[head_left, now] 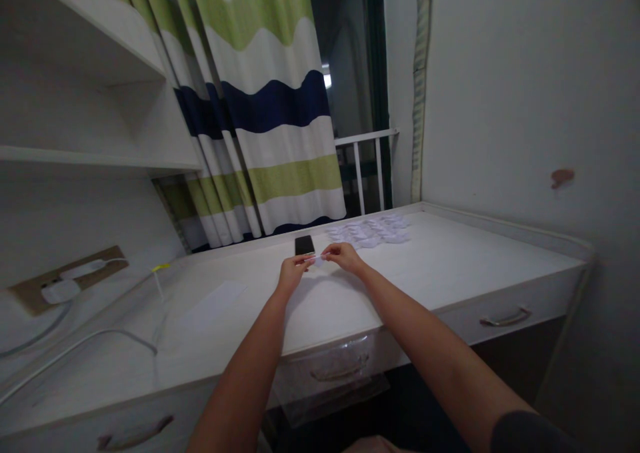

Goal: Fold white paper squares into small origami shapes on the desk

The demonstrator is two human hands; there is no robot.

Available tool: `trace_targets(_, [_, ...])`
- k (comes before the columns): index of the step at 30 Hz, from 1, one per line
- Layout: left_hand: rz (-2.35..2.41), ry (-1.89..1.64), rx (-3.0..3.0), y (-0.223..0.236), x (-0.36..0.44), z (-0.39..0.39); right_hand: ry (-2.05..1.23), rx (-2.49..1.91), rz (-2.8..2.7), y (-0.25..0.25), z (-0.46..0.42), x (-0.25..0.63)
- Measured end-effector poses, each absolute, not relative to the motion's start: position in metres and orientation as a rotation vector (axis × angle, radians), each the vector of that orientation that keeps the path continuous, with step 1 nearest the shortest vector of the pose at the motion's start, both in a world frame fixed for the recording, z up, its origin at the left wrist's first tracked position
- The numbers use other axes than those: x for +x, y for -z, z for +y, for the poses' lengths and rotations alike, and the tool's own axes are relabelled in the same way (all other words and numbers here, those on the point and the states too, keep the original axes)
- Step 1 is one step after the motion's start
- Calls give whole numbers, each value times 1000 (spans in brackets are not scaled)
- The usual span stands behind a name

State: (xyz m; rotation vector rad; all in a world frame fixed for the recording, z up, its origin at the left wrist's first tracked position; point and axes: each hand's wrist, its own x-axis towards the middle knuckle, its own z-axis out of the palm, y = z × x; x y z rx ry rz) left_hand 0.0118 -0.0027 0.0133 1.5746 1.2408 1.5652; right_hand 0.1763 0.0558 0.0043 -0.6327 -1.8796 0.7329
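Above the middle of the white desk (330, 300), both hands pinch one small folded piece of white paper (319, 260). My left hand (293, 271) is closed on its left end, and my right hand (343, 257) is closed on its right end. Just behind the left fingers lies a dark phone (304, 245), flat on the desk. Beyond my right hand, several small folded white paper pieces (370, 231) are laid out in rows near the back edge. To the left rests a stack or sheet of white paper (215, 301). The exact fold of the held piece is too small to make out.
A white cable (113, 332) runs over the desk's left side, below a wall socket with a plugged-in charger (60, 291). White shelves (95, 160) overhang the left. A striped curtain (280, 106) hangs behind the desk. Clear plastic (330, 380) hangs over the middle drawer.
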Motion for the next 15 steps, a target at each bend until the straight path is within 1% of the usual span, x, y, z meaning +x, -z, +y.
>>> trace_targets(5, [1307,-1599,1683,-15,13,-7,-625,-651,-1831,-5,54,176])
trace_targets(8, [1293,-1617,1700,-14,13,-7,-677,-628,-1836,-6,51,174])
trace_targets(15, [1277,-1483,1692,-12,12,-6,-762,-595,-1930,-7,46,171])
